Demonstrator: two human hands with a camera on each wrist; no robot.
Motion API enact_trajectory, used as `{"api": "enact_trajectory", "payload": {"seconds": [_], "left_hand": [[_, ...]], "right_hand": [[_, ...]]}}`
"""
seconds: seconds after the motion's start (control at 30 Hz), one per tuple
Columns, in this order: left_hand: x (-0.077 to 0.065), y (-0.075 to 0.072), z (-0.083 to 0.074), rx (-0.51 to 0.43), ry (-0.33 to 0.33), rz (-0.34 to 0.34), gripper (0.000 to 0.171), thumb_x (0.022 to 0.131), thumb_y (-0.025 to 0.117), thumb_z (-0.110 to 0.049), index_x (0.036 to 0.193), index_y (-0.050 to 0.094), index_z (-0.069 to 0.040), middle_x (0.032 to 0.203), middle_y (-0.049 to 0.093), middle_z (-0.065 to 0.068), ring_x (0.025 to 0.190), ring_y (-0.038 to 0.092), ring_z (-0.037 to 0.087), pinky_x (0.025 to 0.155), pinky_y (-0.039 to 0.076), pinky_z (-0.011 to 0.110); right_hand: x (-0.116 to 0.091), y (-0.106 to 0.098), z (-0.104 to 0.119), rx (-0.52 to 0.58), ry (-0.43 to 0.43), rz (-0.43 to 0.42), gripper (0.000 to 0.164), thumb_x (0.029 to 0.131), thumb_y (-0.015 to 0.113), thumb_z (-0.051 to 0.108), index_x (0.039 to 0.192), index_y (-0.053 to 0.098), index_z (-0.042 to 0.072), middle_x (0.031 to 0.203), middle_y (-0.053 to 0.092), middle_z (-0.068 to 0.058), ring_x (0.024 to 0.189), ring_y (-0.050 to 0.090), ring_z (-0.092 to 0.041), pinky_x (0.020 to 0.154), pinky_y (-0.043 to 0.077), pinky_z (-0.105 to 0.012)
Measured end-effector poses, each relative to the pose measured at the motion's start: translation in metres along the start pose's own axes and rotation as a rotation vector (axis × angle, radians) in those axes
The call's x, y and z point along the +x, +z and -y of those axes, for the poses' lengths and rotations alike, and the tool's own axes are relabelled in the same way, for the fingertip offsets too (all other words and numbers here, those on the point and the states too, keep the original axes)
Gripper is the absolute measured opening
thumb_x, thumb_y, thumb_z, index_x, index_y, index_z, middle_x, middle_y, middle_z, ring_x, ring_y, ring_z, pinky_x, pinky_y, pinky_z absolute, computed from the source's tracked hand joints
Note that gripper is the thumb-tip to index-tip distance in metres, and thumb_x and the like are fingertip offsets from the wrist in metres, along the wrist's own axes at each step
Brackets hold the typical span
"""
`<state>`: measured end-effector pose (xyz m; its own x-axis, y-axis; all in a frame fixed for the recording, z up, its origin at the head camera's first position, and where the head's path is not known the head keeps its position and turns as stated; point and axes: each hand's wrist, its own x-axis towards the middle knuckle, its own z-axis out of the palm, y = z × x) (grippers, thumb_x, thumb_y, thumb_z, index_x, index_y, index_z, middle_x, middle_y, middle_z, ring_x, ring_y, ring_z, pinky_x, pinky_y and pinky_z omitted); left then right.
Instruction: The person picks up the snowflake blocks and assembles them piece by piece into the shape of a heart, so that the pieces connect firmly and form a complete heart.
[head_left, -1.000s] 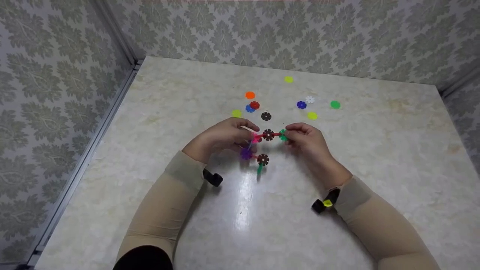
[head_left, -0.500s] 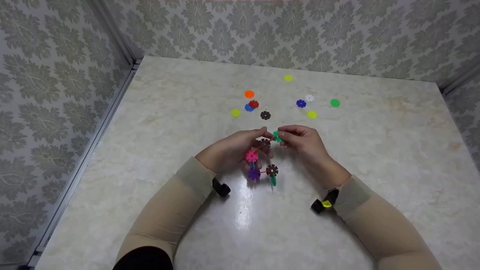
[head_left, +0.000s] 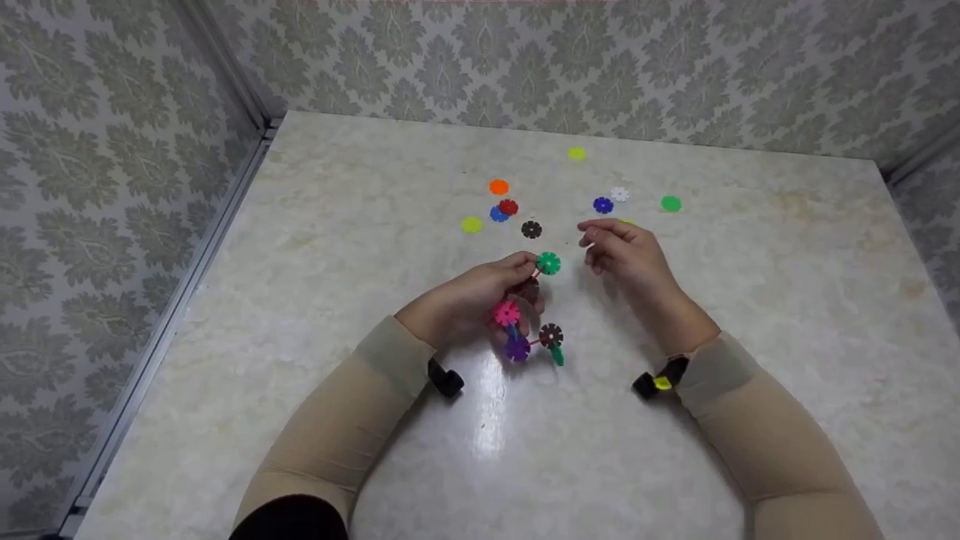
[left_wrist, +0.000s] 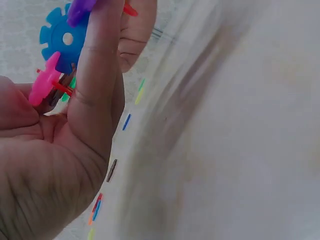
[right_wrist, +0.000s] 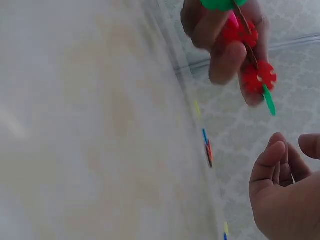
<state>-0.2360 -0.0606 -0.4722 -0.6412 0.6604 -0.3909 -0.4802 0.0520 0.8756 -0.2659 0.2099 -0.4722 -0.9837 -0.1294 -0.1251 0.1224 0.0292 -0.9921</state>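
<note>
My left hand (head_left: 480, 291) grips a chain of notched plastic snowflake discs, slotted edge to edge, above the table. A green disc (head_left: 548, 263) stands at its upper end beside the thumb. Below the fingers come a pink disc (head_left: 506, 313), a purple disc (head_left: 517, 348) and a brown disc (head_left: 551, 335), with a second green disc (head_left: 557, 355) at the lower end. The left wrist view shows a blue disc (left_wrist: 54, 36) between purple and pink; fingers hide part of the chain. Two red discs (right_wrist: 260, 76) face the right wrist view. My right hand (head_left: 634, 255), fingers loosely bent, holds nothing, apart from the chain.
Loose discs lie beyond the hands on the marbled table (head_left: 360, 195): a brown disc (head_left: 532, 229), a red disc (head_left: 508, 207) overlapping a blue one, an orange disc (head_left: 499, 187), and a green disc (head_left: 670, 204) at right. My right hand partly covers a yellow disc (head_left: 627, 223).
My right hand has let go of the chain's upper green disc and moved away up and right. The left hand, with the chain, has shifted right and turned; the chain's lower part swung nearer me.
</note>
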Motion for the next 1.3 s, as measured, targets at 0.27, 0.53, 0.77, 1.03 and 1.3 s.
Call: {"api": "enact_trajectory", "payload": {"seconds": [0.27,0.53,0.77,1.03,1.3], "left_hand": [[0.005,0.002,0.01,-0.108,0.0,-0.017,0.033,0.125,0.037,-0.038,0.148,0.04,-0.015,0.109,0.069,0.009,0.072,0.073,0.022,0.05,0.057,0.029],[0.009,0.006,0.008,-0.129,-0.008,-0.094,0.042,0.122,0.038,-0.054,0.143,0.047,-0.019,0.102,0.073,0.005,0.063,0.065,0.021,0.056,0.058,0.029],[0.011,0.007,0.01,-0.113,0.043,-0.109,0.023,0.125,0.037,-0.038,0.125,0.05,-0.02,0.095,0.072,0.007,0.07,0.057,0.018,0.057,0.056,0.025],[0.013,0.009,0.011,-0.233,0.09,-0.151,0.022,0.125,0.038,-0.029,0.119,0.049,-0.012,0.093,0.065,0.007,0.064,0.054,0.016,0.055,0.056,0.025],[0.015,0.012,0.011,-0.288,0.065,-0.269,0.024,0.124,0.043,-0.033,0.115,0.054,-0.014,0.08,0.053,0.001,0.055,0.042,0.011,0.049,0.041,0.021]], "right_hand": [[0.036,-0.056,0.003,-0.487,0.107,-0.087,0.041,0.116,0.065,0.028,0.153,0.069,0.011,0.141,0.064,-0.004,0.113,0.062,-0.019,0.087,0.056,-0.029],[0.049,-0.073,0.002,-0.821,0.149,-0.059,0.049,0.114,0.065,0.022,0.159,0.063,0.005,0.162,0.055,-0.027,0.158,0.049,-0.046,0.133,0.044,-0.061],[0.045,-0.061,0.003,-0.765,0.125,-0.033,0.031,0.109,0.075,0.019,0.137,0.074,0.006,0.14,0.068,-0.018,0.128,0.062,-0.034,0.107,0.057,-0.05],[0.036,-0.03,0.004,-0.494,-0.06,0.05,0.016,0.107,0.08,0.017,0.119,0.081,0.007,0.107,0.079,0.001,0.094,0.071,-0.017,0.076,0.061,-0.023],[0.024,-0.007,-0.001,-0.206,-0.196,0.181,0.014,0.106,0.076,0.001,0.117,0.077,-0.007,0.098,0.082,0.004,0.091,0.08,-0.011,0.078,0.066,-0.024]]}}
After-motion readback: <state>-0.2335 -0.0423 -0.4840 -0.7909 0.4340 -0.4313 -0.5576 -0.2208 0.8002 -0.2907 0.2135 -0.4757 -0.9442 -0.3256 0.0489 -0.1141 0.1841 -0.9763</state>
